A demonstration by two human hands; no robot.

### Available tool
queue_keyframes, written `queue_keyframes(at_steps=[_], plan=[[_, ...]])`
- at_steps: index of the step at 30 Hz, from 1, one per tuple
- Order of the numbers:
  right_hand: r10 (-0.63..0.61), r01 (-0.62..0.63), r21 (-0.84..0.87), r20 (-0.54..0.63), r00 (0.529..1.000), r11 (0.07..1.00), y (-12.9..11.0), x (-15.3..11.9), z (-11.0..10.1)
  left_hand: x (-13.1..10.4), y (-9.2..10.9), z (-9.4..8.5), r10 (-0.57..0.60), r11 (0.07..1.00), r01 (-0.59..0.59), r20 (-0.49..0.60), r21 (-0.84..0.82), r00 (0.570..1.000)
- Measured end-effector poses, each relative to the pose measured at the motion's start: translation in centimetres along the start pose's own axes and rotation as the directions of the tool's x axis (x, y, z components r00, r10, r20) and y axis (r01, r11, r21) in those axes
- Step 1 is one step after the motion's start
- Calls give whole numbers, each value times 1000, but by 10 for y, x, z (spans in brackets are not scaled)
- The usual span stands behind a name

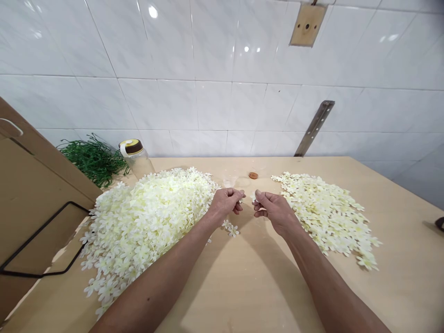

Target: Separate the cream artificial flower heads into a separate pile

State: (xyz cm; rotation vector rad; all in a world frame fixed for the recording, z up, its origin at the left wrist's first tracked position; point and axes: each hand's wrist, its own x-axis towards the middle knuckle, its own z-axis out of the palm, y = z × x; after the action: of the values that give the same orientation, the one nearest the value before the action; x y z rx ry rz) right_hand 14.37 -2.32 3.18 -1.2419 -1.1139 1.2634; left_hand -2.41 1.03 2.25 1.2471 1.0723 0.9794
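Over the middle of the table, my left hand [228,202] and my right hand [272,208] face each other with a small gap between them. Both are closed in a pinch. A small white artificial flower [254,198] shows at my right fingertips. Something small and whitish sits between my left thumb and fingers, mostly hidden. To the left rises a big heap of cream-white artificial flowers [152,217], just behind my left hand. A flatter spread of similar flowers [326,210] lies beyond my right hand. A few loose flowers [233,230] lie below my left wrist.
A clear bottle [138,163] with a brown and yellow lid stands behind the heap, beside green artificial stems [93,159]. A cardboard box [38,199] and a black wire frame [41,275] are at left. An orange-brown disc [253,175] lies near the tiled wall [211,106].
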Motion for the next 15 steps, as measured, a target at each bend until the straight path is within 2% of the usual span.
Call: queue_keyframes(at_steps=[9,15], plan=[[-3,-2,112,45,999,994,1,2,-2,-4,9,-1,-39,996,47,97,-79,994],[12,-14,66,23,1000,998,-1,1,-3,-6,16,-5,-50,996,57,91,-65,995]])
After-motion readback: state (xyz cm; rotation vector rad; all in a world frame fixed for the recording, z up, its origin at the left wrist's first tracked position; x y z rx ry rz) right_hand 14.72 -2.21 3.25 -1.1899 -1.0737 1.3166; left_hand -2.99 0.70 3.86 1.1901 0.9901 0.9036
